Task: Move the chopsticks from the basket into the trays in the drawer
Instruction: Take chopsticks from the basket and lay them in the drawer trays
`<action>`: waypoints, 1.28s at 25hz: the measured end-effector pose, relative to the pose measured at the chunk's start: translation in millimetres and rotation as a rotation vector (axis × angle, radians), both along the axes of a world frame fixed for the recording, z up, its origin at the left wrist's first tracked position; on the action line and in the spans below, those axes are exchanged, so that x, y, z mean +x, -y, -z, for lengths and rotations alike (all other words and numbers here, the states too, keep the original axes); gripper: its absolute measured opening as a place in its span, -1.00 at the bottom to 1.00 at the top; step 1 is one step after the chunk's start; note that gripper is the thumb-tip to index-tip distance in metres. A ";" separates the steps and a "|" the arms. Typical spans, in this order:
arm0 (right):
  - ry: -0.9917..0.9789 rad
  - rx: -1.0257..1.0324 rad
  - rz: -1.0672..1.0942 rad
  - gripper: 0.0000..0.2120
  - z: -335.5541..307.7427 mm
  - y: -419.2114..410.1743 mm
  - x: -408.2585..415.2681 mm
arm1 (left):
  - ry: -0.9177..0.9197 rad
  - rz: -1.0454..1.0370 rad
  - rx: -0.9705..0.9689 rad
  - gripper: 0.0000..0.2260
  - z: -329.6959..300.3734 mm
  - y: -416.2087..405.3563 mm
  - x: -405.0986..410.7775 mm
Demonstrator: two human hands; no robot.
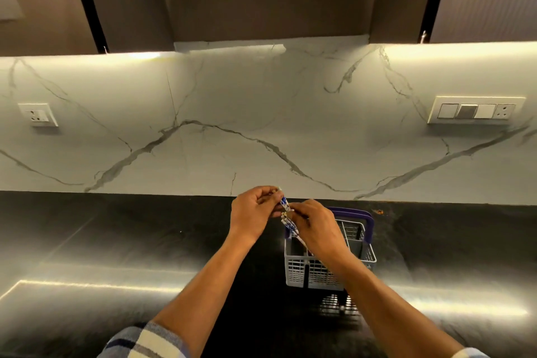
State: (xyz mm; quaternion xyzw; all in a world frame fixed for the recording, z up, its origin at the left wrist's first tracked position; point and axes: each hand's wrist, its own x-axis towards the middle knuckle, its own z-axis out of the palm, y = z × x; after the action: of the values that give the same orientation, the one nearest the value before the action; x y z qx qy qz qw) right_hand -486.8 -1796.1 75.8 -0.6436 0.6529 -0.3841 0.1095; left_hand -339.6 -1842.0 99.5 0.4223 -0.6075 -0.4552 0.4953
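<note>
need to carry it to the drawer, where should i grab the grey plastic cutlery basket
Take the grey plastic cutlery basket by its purple handle, coming from above: the handle arches over the open top, and the slotted walls offer no grip. Both hands are now busy with the blue-and-white chopsticks.

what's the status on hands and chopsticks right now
Left hand and right hand both grip the chopsticks. Bundle raised over the grey basket on the black counter. Drawer not in view; nothing blocking.

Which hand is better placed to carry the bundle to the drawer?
Probably left. The left hand grips the top of the blue-and-white patterned chopsticks, clear of the grey slotted plastic basket with the purple handle. The right hand pinches them lower, above the basket. The drawer is out of view.
</note>
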 end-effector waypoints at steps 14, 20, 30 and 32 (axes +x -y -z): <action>0.462 0.034 -0.230 -0.87 -56.8 -30.9 -11.9 | 0.049 0.205 -0.175 -0.79 -73.5 -11.6 8.6; 0.500 0.075 -0.238 -0.83 -55.5 -42.0 -15.9 | 0.052 0.201 -0.282 -0.71 -70.8 -21.3 -1.2; 0.536 0.121 -0.255 -0.82 -61.5 -52.5 -22.4 | -0.002 0.217 -0.274 -0.78 -75.3 -29.5 -7.4; 0.520 0.138 -0.270 -0.82 -62.0 -53.9 -23.9 | 0.002 0.217 -0.272 -0.78 -74.2 -30.5 -8.8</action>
State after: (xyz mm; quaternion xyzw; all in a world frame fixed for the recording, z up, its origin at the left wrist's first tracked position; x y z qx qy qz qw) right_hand -510.6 -1742.2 137.9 -0.5956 0.5359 -0.4727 0.3668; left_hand -348.4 -1811.4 173.7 0.2839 -0.7058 -0.4193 0.4954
